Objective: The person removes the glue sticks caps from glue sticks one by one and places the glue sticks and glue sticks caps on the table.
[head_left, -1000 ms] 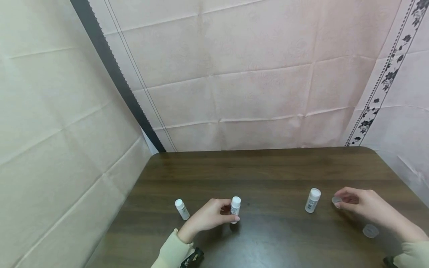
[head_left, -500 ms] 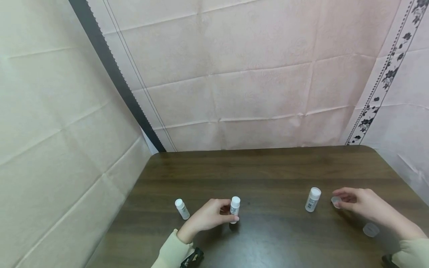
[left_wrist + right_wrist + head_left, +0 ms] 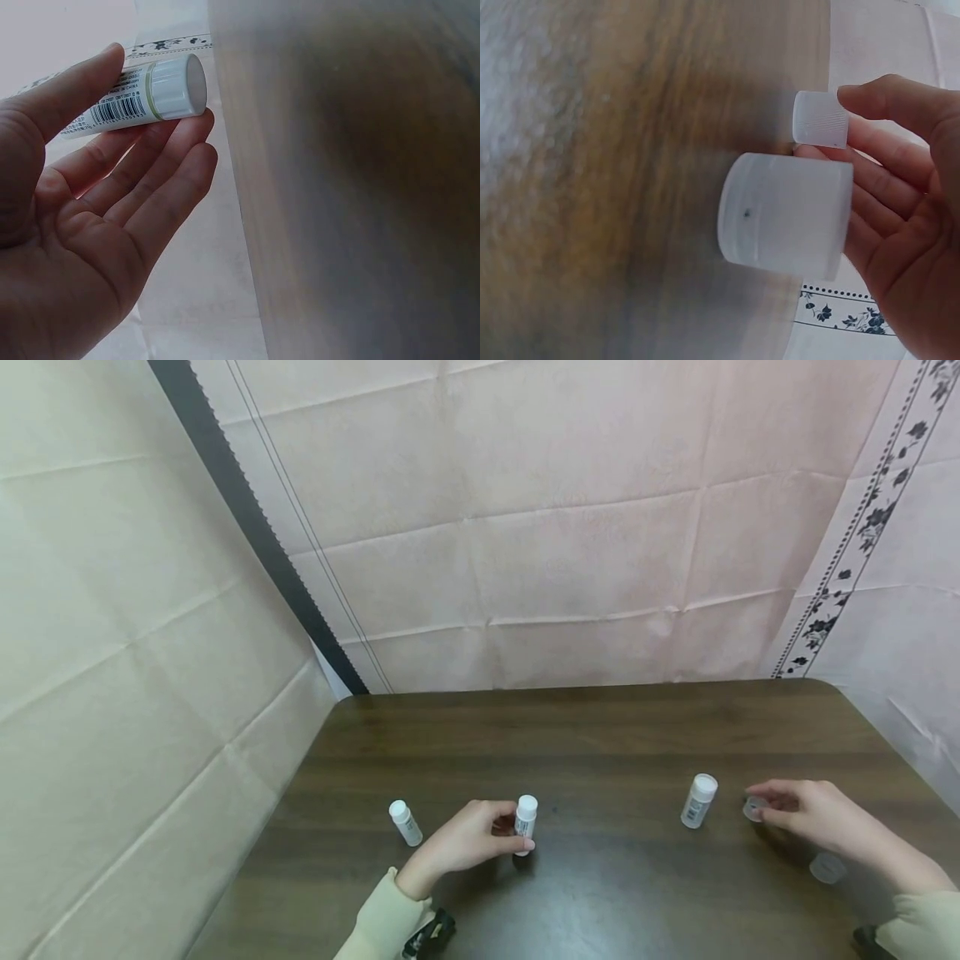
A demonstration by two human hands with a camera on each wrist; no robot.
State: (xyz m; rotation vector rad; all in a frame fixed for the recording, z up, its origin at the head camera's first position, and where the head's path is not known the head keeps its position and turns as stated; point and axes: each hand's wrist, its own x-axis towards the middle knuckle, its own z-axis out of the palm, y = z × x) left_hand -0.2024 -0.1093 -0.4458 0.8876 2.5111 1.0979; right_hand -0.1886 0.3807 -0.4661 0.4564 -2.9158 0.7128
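Observation:
In the head view my left hand point(image 3: 468, 839) pinches a small white capped tube point(image 3: 526, 818) between thumb and fingers, holding it nearly upright. The left wrist view shows a barcode label on this tube point(image 3: 124, 101) and its smooth white cap point(image 3: 178, 86). On the right, my right hand point(image 3: 817, 812) pinches a small translucent cap point(image 3: 753, 809) at the tabletop. Fine ribs on this cap point(image 3: 820, 120) show in the right wrist view. A wider translucent cap point(image 3: 789, 216) stands nearer that camera, apart from the pinched one.
Another white tube point(image 3: 406, 823) stands left of my left hand. A third white tube point(image 3: 699, 801) stands just left of my right hand. The brown wooden table point(image 3: 570, 727) ends at pale hanging cloth point(image 3: 585, 568) behind and at the left.
Both hands keep their holds and stay almost in place. The head view has shifted slightly, and the cap in my right hand sits at a slightly different tilt.

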